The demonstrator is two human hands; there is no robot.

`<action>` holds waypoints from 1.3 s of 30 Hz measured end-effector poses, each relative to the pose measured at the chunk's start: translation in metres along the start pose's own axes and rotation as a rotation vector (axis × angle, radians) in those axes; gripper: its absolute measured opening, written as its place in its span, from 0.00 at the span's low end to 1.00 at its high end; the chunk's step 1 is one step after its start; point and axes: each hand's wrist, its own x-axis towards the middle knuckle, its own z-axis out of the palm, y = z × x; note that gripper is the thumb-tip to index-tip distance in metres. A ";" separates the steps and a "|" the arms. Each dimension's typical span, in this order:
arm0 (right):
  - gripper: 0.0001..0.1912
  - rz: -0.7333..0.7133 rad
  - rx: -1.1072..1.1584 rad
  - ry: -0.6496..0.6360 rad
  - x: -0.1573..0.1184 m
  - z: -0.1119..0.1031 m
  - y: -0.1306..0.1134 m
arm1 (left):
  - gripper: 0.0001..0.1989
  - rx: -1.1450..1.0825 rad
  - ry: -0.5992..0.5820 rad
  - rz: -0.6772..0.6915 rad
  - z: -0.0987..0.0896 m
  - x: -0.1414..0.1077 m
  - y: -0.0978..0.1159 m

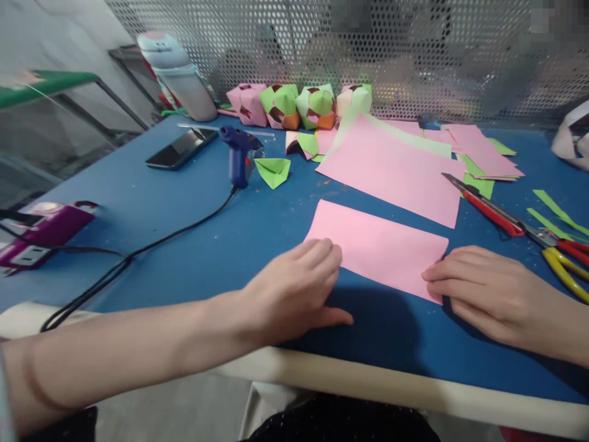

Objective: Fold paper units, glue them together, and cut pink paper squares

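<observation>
A pink paper strip (381, 245) lies on the blue table near its front edge, its right end slightly raised. At its left end my left hand (304, 288) has its fingers curled together on the paper, the thumb stretched away over the table. My right hand (488, 294) grips the strip's right edge with its fingers close together; its thumb is hidden. Behind the strip lies a larger pink sheet (396, 172), partly over a pale green sheet (414, 140). A red utility knife (488, 209) with its blade out rests beyond my right hand.
Scissors (564, 264) lie at the right. A blue glue gun (238, 156), a folded green paper piece (273, 171) and a phone (181, 148) are at the left. A purple power adapter (46, 236) has trailing cables. Folded paper shapes (280, 105) and a bottle (184, 80) line the perforated panel.
</observation>
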 end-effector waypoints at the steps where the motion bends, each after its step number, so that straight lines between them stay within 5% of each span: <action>1: 0.12 -0.004 -0.022 0.003 0.002 0.000 -0.002 | 0.34 -0.007 -0.029 -0.010 0.000 0.003 0.006; 9: 0.18 -0.004 -0.229 -0.046 0.014 0.006 -0.008 | 0.46 -0.036 -0.089 -0.059 -0.008 0.023 0.040; 25: 0.08 -0.029 -0.392 -0.086 0.026 0.008 -0.014 | 0.46 -0.142 -0.023 -0.073 -0.003 0.027 0.042; 35: 0.06 0.136 -0.348 0.090 0.027 0.008 -0.014 | 0.48 -0.134 -0.054 -0.081 -0.004 0.028 0.043; 39: 0.07 0.219 -0.171 0.160 0.039 0.006 -0.025 | 0.46 -0.151 -0.025 -0.082 -0.001 0.028 0.043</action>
